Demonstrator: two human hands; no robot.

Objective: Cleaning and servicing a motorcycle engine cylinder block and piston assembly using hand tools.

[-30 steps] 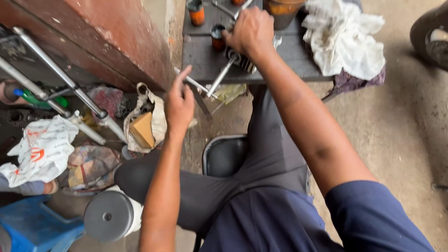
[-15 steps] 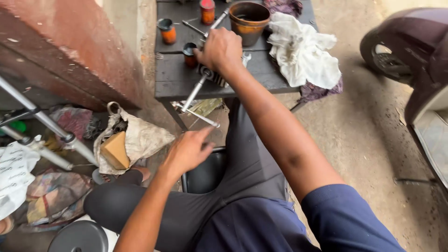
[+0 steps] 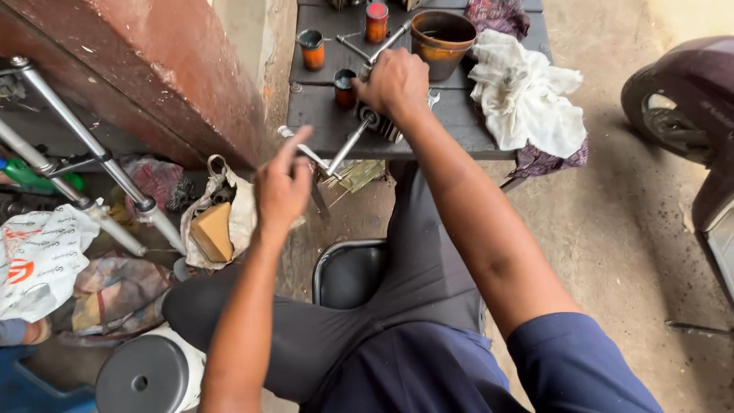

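Observation:
My right hand (image 3: 396, 82) rests closed on a metal part with a rod (image 3: 349, 145) that sticks out over the front edge of a dark wooden table (image 3: 321, 107). My left hand (image 3: 282, 187) hangs in the air below the table edge, fingers loosely spread, index finger raised toward a second thin metal rod (image 3: 304, 150). It holds nothing. A small dark cup (image 3: 345, 87) stands just left of my right hand.
On the table: an orange-capped can (image 3: 375, 21), a rusty tin (image 3: 311, 49), a brown pot (image 3: 442, 40), a white rag (image 3: 526, 95). Fork tubes (image 3: 92, 149) lean at left by a red wall (image 3: 153, 69). A scooter wheel (image 3: 673, 107) stands right. A stool (image 3: 344, 271) is between my legs.
My left hand dropped from the table edge, then rose again toward the rods. The right hand stayed on the metal part while the view shifted.

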